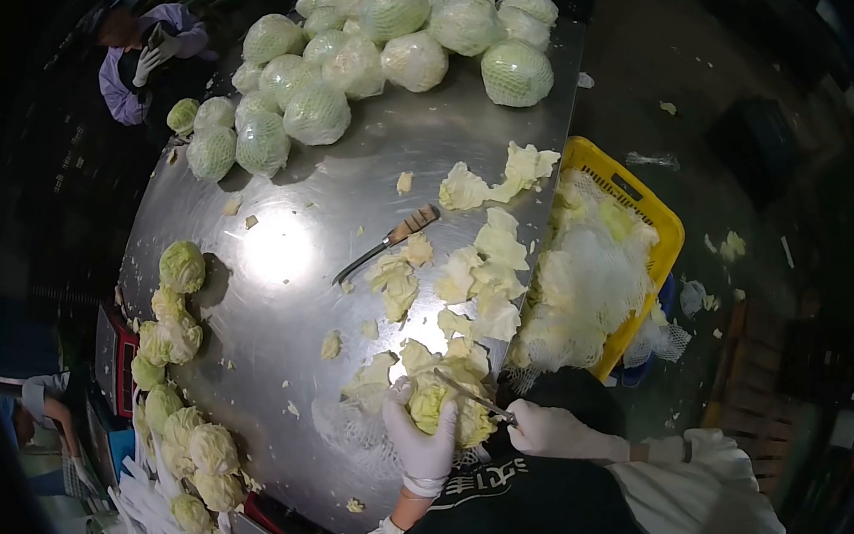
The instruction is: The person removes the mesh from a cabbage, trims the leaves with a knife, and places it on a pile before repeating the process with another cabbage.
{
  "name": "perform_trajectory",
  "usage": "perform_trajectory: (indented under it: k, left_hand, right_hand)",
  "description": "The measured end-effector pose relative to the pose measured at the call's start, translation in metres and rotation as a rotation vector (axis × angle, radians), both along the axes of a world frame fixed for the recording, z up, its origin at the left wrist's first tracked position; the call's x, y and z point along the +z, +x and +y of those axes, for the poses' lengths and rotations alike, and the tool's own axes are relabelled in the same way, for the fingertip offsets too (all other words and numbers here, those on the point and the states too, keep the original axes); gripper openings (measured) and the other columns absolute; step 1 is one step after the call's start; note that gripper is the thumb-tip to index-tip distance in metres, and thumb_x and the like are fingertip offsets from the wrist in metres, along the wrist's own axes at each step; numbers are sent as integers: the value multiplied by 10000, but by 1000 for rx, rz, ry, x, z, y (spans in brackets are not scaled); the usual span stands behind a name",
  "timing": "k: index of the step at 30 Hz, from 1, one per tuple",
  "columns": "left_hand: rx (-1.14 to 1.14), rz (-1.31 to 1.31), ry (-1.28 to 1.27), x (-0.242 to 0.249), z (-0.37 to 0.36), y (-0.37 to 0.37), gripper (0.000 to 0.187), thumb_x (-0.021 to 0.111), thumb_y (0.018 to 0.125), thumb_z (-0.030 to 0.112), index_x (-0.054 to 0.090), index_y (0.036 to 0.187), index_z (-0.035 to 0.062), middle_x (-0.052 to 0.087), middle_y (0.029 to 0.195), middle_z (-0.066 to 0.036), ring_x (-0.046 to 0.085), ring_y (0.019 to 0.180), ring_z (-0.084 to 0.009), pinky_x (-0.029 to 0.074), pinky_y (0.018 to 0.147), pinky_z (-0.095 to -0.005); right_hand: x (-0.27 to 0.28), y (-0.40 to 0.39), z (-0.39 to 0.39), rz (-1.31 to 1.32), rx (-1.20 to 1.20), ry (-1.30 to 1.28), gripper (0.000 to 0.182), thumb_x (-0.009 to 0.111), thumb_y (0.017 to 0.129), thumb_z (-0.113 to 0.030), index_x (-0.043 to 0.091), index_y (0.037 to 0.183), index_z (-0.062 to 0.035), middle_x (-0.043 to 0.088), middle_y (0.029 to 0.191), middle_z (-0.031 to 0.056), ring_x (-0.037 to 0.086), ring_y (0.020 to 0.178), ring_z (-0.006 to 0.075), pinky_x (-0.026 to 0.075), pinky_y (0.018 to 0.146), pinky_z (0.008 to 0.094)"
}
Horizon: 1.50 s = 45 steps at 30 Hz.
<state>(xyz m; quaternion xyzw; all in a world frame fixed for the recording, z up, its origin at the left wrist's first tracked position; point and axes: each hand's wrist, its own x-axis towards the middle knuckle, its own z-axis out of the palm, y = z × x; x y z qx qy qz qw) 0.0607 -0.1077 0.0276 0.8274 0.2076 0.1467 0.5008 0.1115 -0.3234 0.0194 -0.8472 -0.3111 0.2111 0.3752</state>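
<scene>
A partly trimmed cabbage [425, 404] sits near the table's front edge, close to my body. My left hand [420, 449], in a white glove, grips it from the near side with thumb and fingers apart around it. In my right hand [557, 431], also gloved, is a knife [475, 395], its blade lying across the cabbage's top right. Loose leaves [368, 378] and white netting [349, 430] lie beside the cabbage. A second knife [387, 243], curved and wooden-handled, rests farther up the table.
Wrapped cabbages [356, 66] pile at the metal table's [280, 356] far end; bare cabbages [182, 268] line its left edge. A yellow crate [663, 225] of leaves and netting stands right. Two other people [158, 55] are at the left. Scraps litter the floor.
</scene>
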Motion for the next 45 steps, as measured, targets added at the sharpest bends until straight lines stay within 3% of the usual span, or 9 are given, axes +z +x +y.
perform_trajectory:
  k: [8,13,21,24,32,36,38,43,45]
  left_hand:
    - [-113,-13,279,15,-8,9,591,791,847,200,481,1275,-65,524,1242,-214,492,1217,-346,355,1087,-448]
    - [104,74,-536,-8,35,-47,652,706,887,108,372,1434,-15,476,1365,-167,469,1267,-256,376,1100,-392]
    - [165,-158,-1377,-25,46,-82,828,677,909,411,274,1553,81,425,1504,-181,462,1355,-360,436,1111,-497]
    - [-104,235,-289,-52,58,-91,802,606,929,520,303,1550,114,410,1527,-176,446,1372,-381,419,1123,-542]
    - [-313,216,324,3,48,-32,809,466,937,633,316,1551,129,369,1569,-139,350,1446,-340,205,1202,-593]
    - [-183,188,351,0,40,-39,840,514,908,652,297,1566,177,356,1581,-132,355,1443,-350,235,1187,-599]
    - [-147,184,353,0,39,-43,849,525,901,657,292,1569,189,353,1584,-131,356,1443,-353,242,1184,-601]
    - [83,-145,-2014,5,51,-55,933,576,890,663,215,1584,156,326,1594,-136,370,1427,-426,445,1012,-694]
    - [55,-114,-1828,3,57,-58,941,612,879,650,224,1583,160,316,1598,-140,385,1418,-427,436,1030,-687]
  right_hand:
    - [-20,29,8,223,-93,-22,218,579,939,-179,448,969,-8,587,687,234,618,655,446,487,575,507]
    - [-21,30,3,773,-337,295,136,564,922,-54,443,960,-3,579,634,98,589,563,170,467,530,364]
    - [17,41,39,820,-56,334,299,696,931,-170,508,1103,-15,524,607,6,565,521,94,432,481,277]
    - [45,47,57,818,39,296,520,771,895,-238,486,1265,-9,587,758,42,590,651,85,469,534,279]
    - [52,44,98,453,31,506,811,859,806,-292,442,1415,42,614,1301,141,567,1218,215,445,1039,375]
    - [62,51,99,758,-24,327,723,839,830,-274,488,1373,48,632,1238,95,603,1133,177,474,988,322]
    - [20,41,107,354,-52,649,655,801,875,-265,492,1362,45,649,1024,66,646,835,113,537,756,264]
    - [18,49,88,1105,-127,525,586,750,929,-259,492,1353,53,589,794,20,529,518,61,462,479,239]
    - [5,50,86,1111,-99,506,539,739,940,-277,512,1310,41,567,747,7,513,499,58,453,455,236]
